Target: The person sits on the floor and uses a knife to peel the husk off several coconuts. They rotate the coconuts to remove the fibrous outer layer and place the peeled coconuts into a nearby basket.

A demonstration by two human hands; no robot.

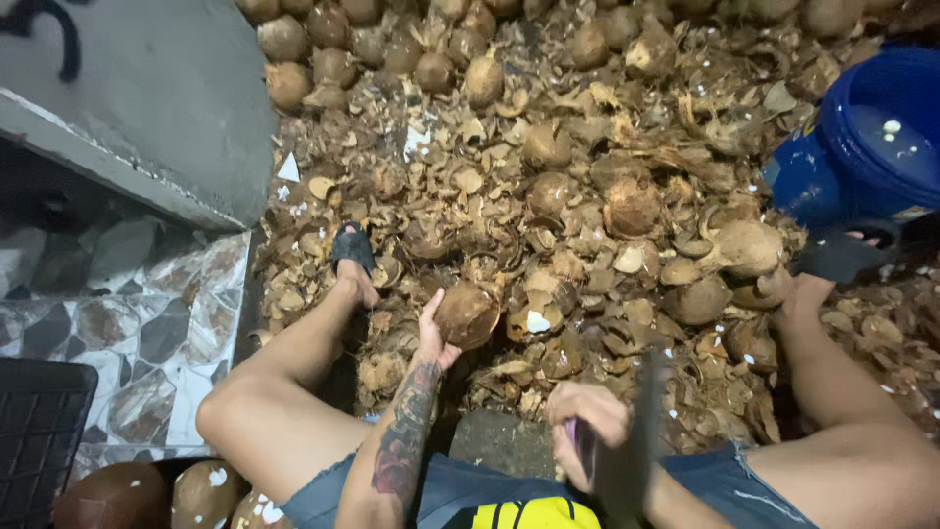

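Heaped brown husk scraps (587,225) cover the ground ahead, and I note my left hand (432,338) curled on a round brown coconut (467,315), right hand (586,423) clamped on a blurred broad cleaver (634,460); best I keep fingers off the strike line.

Below me the floor (147,313) shows patterned stone tile at nine o'clock; from the middle out to three it lies buried under broken coconut husk pieces (587,245). Whole coconuts (333,44) line twelve o'clock, and a blue bucket (862,147) stands at two.
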